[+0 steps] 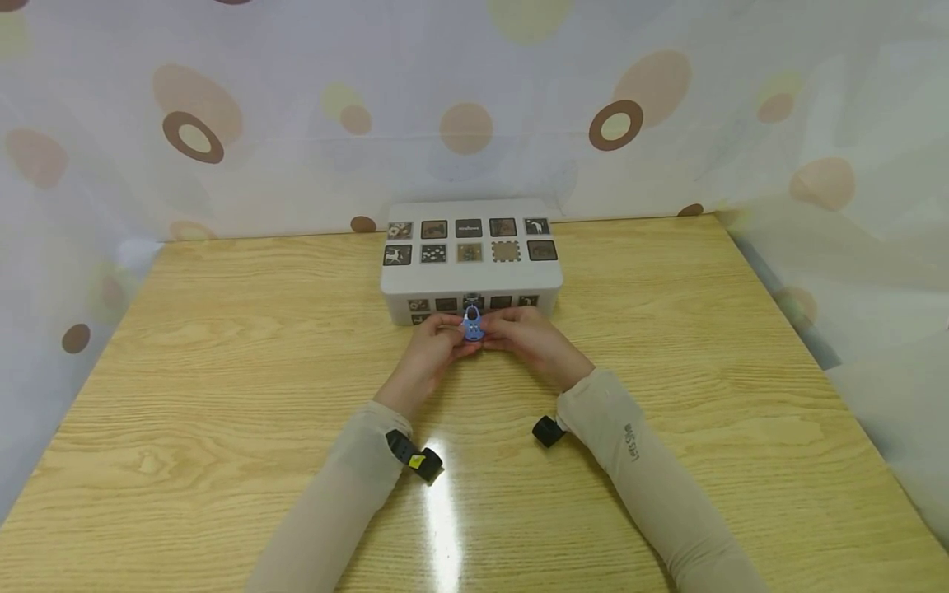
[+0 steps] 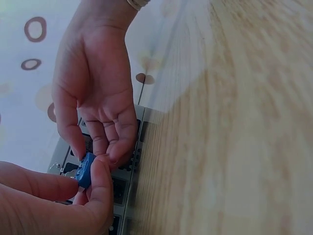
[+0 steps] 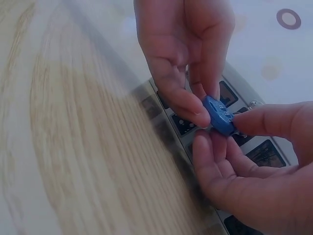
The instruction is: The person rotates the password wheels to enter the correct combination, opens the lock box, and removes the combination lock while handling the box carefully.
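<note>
I've got the table filling my view, the box at its far middle edge with picture tiles on top. Both my hands meet at its near face: left hand and right hand each pinch the padlock from their own side, equally near. It hangs from the box's hasp, long axis upright, shackle up at the box, body down toward me.
</note>
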Available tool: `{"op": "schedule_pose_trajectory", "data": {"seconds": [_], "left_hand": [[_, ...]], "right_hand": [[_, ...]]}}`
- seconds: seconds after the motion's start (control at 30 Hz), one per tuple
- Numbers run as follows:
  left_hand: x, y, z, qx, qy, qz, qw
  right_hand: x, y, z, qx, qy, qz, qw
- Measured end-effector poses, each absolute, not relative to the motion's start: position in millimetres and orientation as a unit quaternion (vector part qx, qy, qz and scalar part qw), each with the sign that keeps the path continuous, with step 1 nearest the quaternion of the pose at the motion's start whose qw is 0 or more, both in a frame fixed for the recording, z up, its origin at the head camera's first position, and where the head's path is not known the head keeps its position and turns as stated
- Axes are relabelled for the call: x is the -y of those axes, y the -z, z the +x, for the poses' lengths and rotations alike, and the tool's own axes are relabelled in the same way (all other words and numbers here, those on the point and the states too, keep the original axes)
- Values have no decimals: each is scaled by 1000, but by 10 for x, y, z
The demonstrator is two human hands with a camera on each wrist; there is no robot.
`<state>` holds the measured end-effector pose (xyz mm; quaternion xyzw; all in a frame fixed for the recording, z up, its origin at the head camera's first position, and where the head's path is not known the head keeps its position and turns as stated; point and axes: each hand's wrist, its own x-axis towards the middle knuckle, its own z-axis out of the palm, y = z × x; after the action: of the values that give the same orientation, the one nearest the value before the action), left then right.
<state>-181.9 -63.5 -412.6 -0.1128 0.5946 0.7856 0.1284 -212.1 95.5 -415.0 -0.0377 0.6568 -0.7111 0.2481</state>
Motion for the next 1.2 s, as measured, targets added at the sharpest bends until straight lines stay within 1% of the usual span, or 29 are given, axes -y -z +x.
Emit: {"op": "schedule_pose_trajectory", "data": {"seconds": [0.33, 0.57, 0.7, 0.9, 1.2], "left_hand": [[623, 4117, -1813, -593, -787, -115, 128], [591, 4141, -1794, -613, -775, -129, 82], [573, 4130, -1780, -649, -749, -119, 61], [599, 4077, -1748, -751, -652, -95, 37], [622, 3996, -1751, -904, -426, 9, -12]], "right_hand": [[-946, 4181, -2110, -657, 715, -24, 237], [-941, 4203, -2075, -663, 717, -4, 217], [-933, 4184, -2050, -665, 718, 7, 204], [-891, 4151, -2020, -659, 727, 23, 193], [-846, 4129, -2002, -659, 727, 47, 188]]}}
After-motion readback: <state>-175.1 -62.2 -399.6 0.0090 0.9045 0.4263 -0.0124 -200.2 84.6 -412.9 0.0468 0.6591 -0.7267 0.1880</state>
